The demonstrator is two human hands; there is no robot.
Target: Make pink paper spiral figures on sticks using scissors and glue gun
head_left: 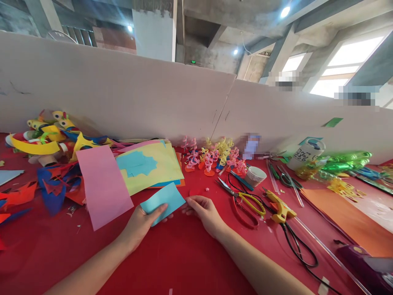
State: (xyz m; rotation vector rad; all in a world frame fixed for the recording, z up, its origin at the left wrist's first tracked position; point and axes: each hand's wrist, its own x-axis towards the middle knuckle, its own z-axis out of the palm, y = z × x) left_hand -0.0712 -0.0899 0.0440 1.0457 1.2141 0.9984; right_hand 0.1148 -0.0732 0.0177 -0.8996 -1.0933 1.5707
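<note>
A light blue sheet of paper [164, 199] is held above the red table by my left hand [150, 216], with the thumb on top and the fingers underneath. At the sheet's right corner, my right hand [204, 211] has its thumb and forefinger pinched together; its other fingers are curled and partly hidden. Left of my hands lies a pink sheet [104, 186]. Behind it, a yellow sheet [166, 166] carries a blue cut-out with a jagged edge [138, 164]. Scissors with red and yellow handles [242, 203] lie open to the right of my right hand.
A yellow glue gun [279, 207] with a black cord sits right of the scissors, near a paper cup [255, 176]. Pink and yellow paper curls [211, 157] stand along the white partition [123, 90]. Orange paper [353, 221] lies at right, coloured paper figures [52, 135] at left.
</note>
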